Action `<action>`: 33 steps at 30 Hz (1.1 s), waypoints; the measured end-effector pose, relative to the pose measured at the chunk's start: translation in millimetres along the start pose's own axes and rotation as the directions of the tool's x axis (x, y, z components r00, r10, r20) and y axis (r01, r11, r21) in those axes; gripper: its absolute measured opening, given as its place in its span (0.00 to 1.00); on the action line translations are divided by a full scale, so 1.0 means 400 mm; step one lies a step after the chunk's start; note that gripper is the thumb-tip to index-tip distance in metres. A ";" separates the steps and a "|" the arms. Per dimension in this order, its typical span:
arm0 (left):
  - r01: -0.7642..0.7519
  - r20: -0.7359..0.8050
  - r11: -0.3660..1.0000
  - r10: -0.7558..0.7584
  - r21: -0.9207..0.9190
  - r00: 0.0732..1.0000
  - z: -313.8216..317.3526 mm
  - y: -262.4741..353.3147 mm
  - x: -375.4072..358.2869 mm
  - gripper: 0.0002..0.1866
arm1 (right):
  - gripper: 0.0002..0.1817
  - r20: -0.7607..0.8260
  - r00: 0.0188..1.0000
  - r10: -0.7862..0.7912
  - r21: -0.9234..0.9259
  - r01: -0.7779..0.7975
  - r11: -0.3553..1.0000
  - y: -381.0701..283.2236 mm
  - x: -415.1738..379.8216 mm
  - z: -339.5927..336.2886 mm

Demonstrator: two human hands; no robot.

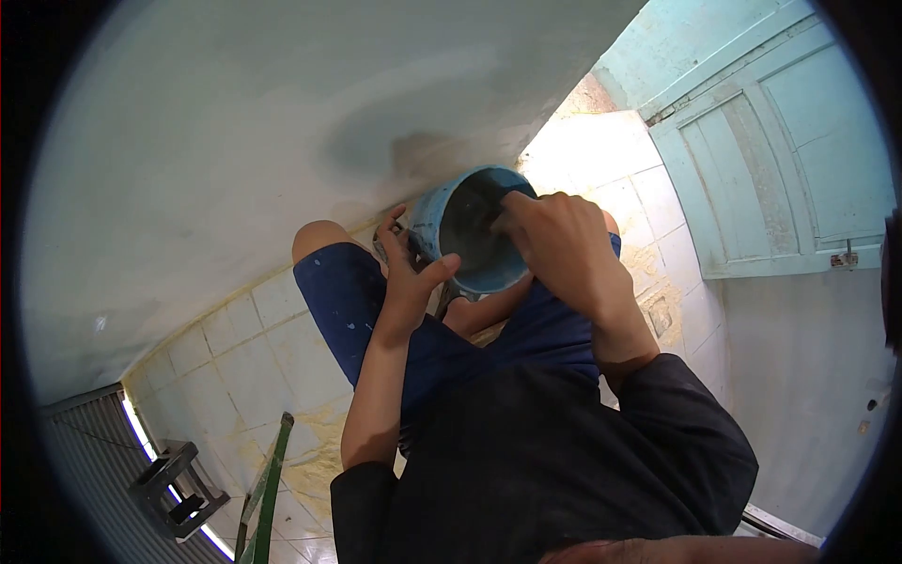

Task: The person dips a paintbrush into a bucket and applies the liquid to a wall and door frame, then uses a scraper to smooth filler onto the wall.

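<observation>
A blue bucket [431,212], spattered on its outside, stands tilted between my knees with its mouth towards me. Its inside looks dark and grey, and I cannot make out what it contains. My left hand [409,282] grips the bucket's near left side, thumb by the rim and fingers along the outer wall. Over the right part of the mouth, my right hand [564,246] is closed with its fingertips reaching inside. Whatever those fingers hold, if anything, is hidden by the hand and shadow.
A pale wall [235,169] rises right behind the bucket. White floor tiles [249,362] carry yellowish stains. At lower left are a green metal frame piece [270,484] and a dark stool-like object [178,489]. A light-blue door [752,169] stands at right.
</observation>
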State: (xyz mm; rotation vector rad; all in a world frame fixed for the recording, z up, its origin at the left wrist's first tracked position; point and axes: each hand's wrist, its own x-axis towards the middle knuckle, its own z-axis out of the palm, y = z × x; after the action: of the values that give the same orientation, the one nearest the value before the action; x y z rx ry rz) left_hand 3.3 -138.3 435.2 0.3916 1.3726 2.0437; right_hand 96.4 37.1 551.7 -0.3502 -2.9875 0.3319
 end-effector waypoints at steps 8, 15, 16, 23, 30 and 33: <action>0.003 -0.052 1.000 -0.004 -0.023 0.999 -0.011 -0.024 0.007 0.53 | 0.07 0.095 0.994 0.051 0.000 -0.051 0.999 0.010 -0.005 -0.018; 0.037 -0.070 0.996 -0.043 -0.087 0.997 -0.008 -0.023 0.008 0.52 | 0.08 -0.098 0.976 -0.195 0.461 0.219 0.860 0.054 -0.014 -0.025; 0.036 -0.069 0.996 -0.042 -0.088 0.997 -0.007 -0.024 0.008 0.52 | 0.08 -0.126 0.973 -0.194 0.482 0.231 0.845 0.057 -0.013 -0.024; 0.050 -0.076 0.994 -0.058 -0.098 0.995 -0.013 -0.027 0.008 0.50 | 0.12 0.092 0.987 0.131 0.625 -0.160 0.764 0.024 -0.016 -0.056; 0.044 -0.072 0.991 -0.054 -0.129 0.996 -0.014 -0.029 0.011 0.49 | 0.10 -0.225 0.974 0.029 0.636 0.125 0.762 0.034 0.005 0.023; 0.048 -0.069 0.993 -0.056 -0.108 0.996 -0.017 -0.033 0.012 0.49 | 0.10 -0.376 0.923 -0.087 0.490 0.278 0.826 0.040 0.023 0.043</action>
State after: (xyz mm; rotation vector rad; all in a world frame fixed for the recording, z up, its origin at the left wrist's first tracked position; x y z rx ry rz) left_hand 0.4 -136.8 420.1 0.2362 1.2949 2.0953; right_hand 88.5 51.2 532.1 -0.0424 -2.4241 0.9502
